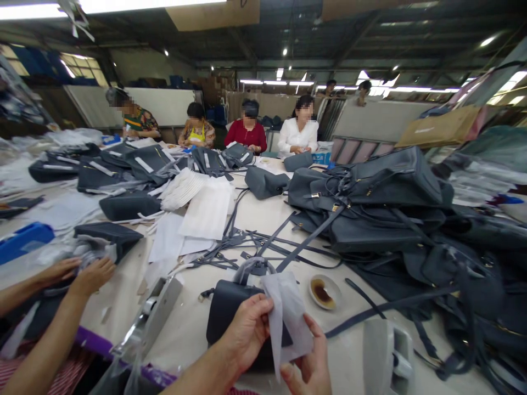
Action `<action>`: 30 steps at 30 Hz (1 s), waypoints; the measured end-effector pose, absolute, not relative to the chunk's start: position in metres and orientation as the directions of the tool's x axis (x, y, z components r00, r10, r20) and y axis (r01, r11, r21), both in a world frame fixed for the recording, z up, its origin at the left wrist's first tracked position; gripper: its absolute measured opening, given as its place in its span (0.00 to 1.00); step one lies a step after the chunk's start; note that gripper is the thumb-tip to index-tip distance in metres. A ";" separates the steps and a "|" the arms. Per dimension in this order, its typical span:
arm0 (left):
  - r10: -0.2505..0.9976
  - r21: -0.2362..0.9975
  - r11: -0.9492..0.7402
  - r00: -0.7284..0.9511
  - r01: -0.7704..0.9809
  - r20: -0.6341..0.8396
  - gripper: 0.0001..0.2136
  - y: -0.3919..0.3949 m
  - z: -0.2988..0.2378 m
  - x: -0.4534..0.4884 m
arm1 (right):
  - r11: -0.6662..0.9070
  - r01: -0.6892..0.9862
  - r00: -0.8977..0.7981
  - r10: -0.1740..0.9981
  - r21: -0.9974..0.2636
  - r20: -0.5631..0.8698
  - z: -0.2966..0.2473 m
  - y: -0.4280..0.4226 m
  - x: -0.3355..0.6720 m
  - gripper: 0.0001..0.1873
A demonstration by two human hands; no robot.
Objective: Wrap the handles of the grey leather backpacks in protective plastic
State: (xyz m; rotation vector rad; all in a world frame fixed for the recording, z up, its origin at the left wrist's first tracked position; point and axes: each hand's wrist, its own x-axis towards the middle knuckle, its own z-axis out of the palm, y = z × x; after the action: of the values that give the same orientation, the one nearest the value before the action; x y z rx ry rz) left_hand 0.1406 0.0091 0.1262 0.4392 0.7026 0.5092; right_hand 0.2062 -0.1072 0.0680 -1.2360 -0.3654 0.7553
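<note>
My left hand [249, 329] pinches the left edge of a thin white sheet of tissue paper [294, 307]. On the sheet's lower right side, my right hand [308, 362] grips it between thumb and fingers. Behind the sheet stands a dark blue-grey handbag [224, 307], partly covered by the paper and my left hand. Its looped handle [251, 269] rises at the top and looks wrapped in something greyish. Several loose straps [242, 244] with small gold buckles lie beyond the bag.
A big heap of dark bags [382, 186] fills the right side. Nearby are a small dish of brown liquid [323, 292], two tape dispensers [148, 312] and stacked white paper sheets [208, 208]. A co-worker's hands [93, 271] handle another bag at left; several people sit across the table.
</note>
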 end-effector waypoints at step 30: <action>0.598 0.696 0.711 0.609 -0.103 -0.521 0.21 0.015 0.129 0.139 | 0.185 -0.481 0.710 0.656 -0.857 -0.257 0.051 -0.127 0.208 0.45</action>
State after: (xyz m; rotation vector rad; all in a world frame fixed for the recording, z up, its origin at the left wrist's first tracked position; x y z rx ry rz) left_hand 0.1394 0.0153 0.1285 0.6723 0.8240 0.4421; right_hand 0.2077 -0.1275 0.0506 -1.1283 -0.1828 0.8072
